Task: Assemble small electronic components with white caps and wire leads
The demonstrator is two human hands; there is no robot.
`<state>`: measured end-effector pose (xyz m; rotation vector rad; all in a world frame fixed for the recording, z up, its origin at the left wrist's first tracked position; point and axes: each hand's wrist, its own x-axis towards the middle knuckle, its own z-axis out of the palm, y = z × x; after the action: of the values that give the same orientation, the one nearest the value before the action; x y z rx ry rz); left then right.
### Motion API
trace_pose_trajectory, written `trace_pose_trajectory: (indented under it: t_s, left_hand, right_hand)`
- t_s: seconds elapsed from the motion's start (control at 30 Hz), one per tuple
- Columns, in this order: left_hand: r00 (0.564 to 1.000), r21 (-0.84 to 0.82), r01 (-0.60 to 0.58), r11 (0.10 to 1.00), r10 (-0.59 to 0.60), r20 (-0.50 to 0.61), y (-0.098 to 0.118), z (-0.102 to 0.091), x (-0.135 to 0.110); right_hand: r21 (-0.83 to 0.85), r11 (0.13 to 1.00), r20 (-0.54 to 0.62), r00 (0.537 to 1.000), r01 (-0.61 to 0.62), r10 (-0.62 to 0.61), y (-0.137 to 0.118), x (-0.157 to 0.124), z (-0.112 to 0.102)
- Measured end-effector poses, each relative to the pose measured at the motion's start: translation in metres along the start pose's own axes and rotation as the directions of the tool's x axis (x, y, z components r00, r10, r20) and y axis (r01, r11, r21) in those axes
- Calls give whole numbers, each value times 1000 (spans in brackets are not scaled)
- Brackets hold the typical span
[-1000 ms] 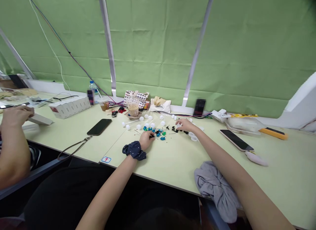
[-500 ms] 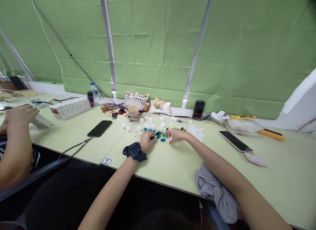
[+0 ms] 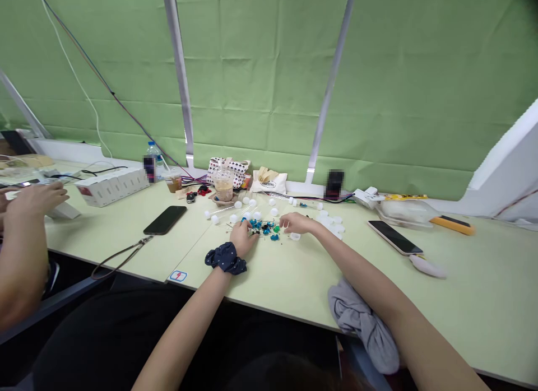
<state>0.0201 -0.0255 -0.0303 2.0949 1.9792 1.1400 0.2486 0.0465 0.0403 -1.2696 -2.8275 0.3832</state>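
A heap of small blue, green and black parts lies on the pale green table. My left hand, with a dark scrunchie on its wrist, rests at the heap's left edge with fingers curled on the parts. My right hand sits at the heap's right edge, fingers pinched together on something too small to name. A small white cap lies just below it. More white caps lie to the right, and white-capped tubes lie behind the heap.
A black phone and a lanyard lie to the left, a second phone to the right. A grey cloth hangs over the table's front edge. A drink cup, bags and a white box stand behind. Another person's arm is at far left.
My right hand has come in from the white caps on the right to the heap's right edge. My left hand has stayed at the heap. The view has shifted slightly.
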Motion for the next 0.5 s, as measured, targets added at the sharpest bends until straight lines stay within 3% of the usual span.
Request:
trace_pose_trajectory:
  t_s: [0.13,0.27,0.5]
  left_hand:
    - [1000,-30,-1,1000,1,23,0,0,0]
    - [1000,-66,-25,997,26,14,0,1,-1]
    - [997,-120,-80,990,78,-18,-1,2,0]
  right_hand:
    - [-27,998,-120,991,-54,51,0,10,12]
    - [-48,999,-180,984,-15,6,-5,15,28]
    - [-48,998,-178,984,-39,30,-6,19,38]
